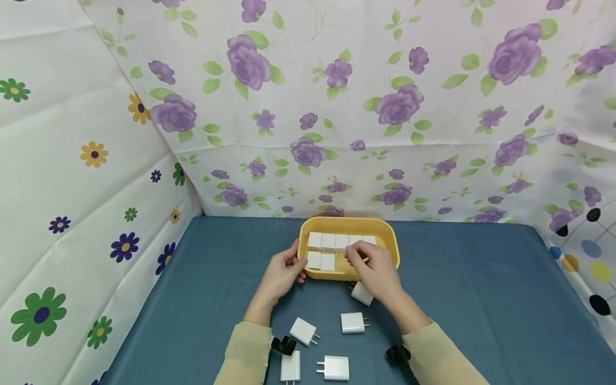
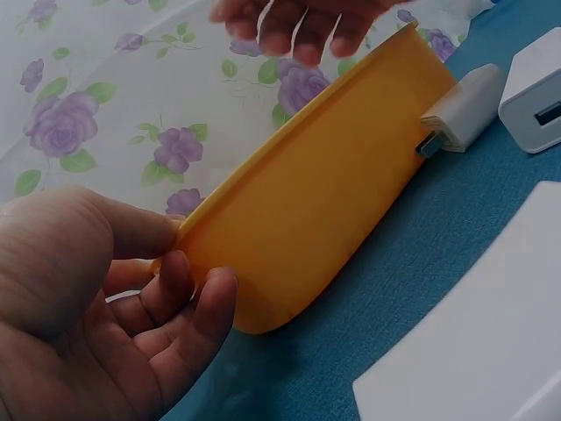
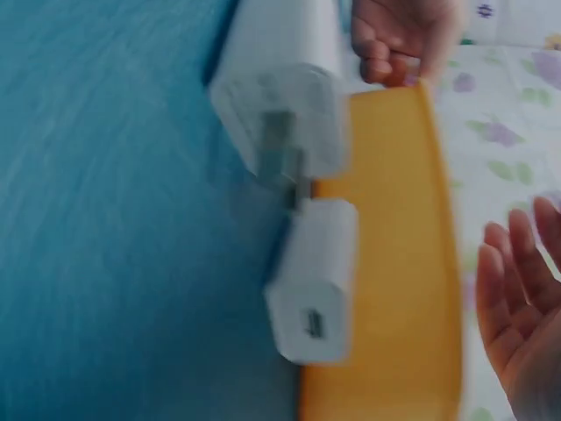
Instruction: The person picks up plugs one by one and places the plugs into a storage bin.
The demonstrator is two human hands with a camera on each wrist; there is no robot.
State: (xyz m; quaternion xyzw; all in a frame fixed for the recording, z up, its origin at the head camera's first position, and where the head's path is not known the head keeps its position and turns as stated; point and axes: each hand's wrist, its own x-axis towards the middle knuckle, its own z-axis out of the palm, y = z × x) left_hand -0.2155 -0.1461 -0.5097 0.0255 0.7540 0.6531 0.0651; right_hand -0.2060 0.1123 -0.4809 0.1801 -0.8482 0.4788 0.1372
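Note:
My left hand [image 1: 281, 272] pinches the left rim of a yellow plastic tray [image 1: 392, 248] between thumb and fingers. Inside the tray, white charger plugs [image 1: 329, 241] stand side by side in a back row, with two more charger plugs [image 1: 321, 261] in front at the left. My right hand [image 1: 377, 270] is over the tray's front right part, fingertips close to the back row. In the right wrist view its fingers [image 3: 517, 272] are loosely bent, and nothing shows between them. Just outside the front wall, one charger plug [image 2: 469, 105] lies beneath the right hand.
Several loose white charger plugs lie on the blue tablecloth [image 1: 231, 289] between the forearms, among them one charger [image 1: 353, 323] in the middle and another [image 1: 335, 368] nearest the body. Flowered sheeting [image 1: 308, 107] hangs behind the table, and more sheeting [image 1: 86, 214] hangs at the left.

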